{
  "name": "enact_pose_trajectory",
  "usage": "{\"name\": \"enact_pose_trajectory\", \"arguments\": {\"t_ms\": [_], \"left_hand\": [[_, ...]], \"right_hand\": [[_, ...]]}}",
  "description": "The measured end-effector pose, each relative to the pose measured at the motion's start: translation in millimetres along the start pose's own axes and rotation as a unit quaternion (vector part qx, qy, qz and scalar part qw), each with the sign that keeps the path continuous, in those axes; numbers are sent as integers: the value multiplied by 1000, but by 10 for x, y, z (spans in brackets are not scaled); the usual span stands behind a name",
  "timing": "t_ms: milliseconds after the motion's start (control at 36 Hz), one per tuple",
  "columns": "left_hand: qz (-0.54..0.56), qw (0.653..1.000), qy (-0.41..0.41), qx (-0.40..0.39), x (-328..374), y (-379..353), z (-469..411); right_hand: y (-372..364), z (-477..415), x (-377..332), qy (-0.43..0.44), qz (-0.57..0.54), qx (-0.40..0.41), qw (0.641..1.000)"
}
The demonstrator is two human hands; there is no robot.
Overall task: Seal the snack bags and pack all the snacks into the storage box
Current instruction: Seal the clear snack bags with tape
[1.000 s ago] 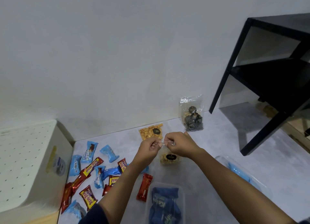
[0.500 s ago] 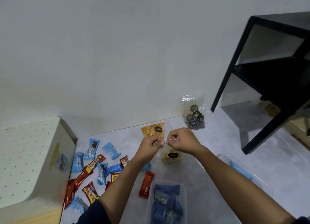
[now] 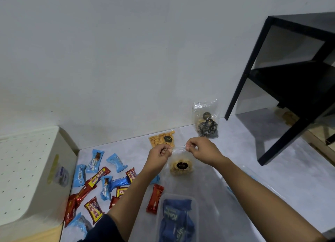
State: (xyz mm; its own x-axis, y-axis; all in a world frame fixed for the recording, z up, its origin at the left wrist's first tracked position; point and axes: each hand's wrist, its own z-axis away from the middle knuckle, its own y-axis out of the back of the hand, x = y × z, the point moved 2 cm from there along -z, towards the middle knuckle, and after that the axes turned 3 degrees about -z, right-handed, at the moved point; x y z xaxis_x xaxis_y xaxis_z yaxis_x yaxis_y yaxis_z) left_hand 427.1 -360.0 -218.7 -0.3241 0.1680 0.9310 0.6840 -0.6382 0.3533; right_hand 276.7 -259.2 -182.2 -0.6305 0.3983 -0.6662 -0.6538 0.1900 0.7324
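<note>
My left hand and my right hand pinch the top edge of a clear snack bag of pale round snacks with a black sticker, held just above the grey surface. Behind it lies a bag of orange crackers. A clear bag of black-and-white swirl cookies stands against the wall. A clear storage box near the bottom holds a blue packet. A red bar lies to its left.
Several blue and red wrapped snacks are scattered at the left. A white perforated box stands at the far left. A black shelf frame rises at the right. A clear lid lies under my right forearm.
My two hands have drawn a little apart along the top edge of the clear bag. The camera view has shifted slightly.
</note>
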Motion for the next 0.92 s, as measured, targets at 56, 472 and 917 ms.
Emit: {"name": "enact_pose_trajectory", "arguments": {"t_ms": [56,472,917], "left_hand": [[-4,1000,3,-6,10,-8,-11],[-86,994,-16,-62,217,-59,-123],[-139,984,-44,-98,292,-172,-179]], "right_hand": [[-1,-1,-17,8,28,5,1000],[101,29,103,-17,-145,-1,989],[44,34,191,-60,-58,40,996]]}}
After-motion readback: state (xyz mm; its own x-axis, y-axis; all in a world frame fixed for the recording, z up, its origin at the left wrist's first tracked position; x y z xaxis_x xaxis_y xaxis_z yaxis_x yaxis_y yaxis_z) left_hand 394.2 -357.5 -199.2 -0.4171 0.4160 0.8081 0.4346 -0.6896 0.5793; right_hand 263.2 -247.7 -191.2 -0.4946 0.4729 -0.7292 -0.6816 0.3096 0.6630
